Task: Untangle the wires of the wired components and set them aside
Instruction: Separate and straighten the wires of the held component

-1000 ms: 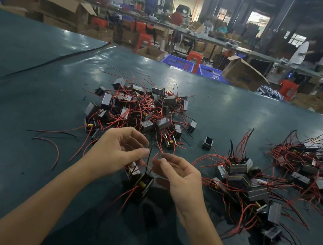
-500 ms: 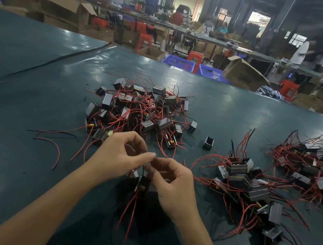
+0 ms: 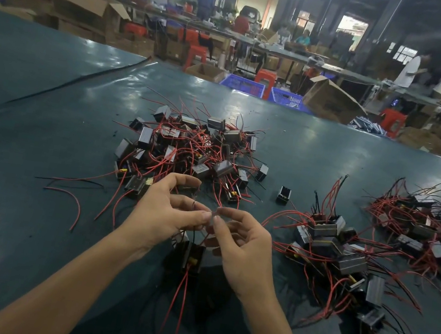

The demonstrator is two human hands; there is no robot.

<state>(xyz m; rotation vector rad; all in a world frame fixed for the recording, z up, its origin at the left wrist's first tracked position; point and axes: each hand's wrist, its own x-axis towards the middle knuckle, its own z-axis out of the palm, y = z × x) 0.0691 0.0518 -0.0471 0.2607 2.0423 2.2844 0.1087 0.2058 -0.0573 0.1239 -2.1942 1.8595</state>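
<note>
A small black wired component [image 3: 191, 256] hangs just above the near edge of the tabletop [image 3: 42, 135], between the two hands and a little below them. It is a dark block with a yellow spot on its front; two red wires [image 3: 178, 300] fall from it toward the person, and thin leads go up from it into the fingers. The left hand [image 3: 164, 213] and the right hand [image 3: 240, 247] meet above it. On each hand the thumb and the first fingers are pinched together on the thin leads, tip nearly against tip, and the other fingers are loosely curled.

Beyond the hands lies a tangled pile [image 3: 187, 149] of the same blocks, some with a grey shiny face, with red and black wires crossing in all directions. One single block [image 3: 284, 195] stands apart at the right of this pile. Further right are a second heap [image 3: 337, 252] and a third heap [image 3: 420, 228]. A few loose red wires [image 3: 72, 199] lie at the left.

Behind the tabletop stand two blue plastic crates [image 3: 265, 90]; what is inside them I cannot tell. Beside them an open cardboard box [image 3: 331, 99] leans, and its contents are hidden.
</note>
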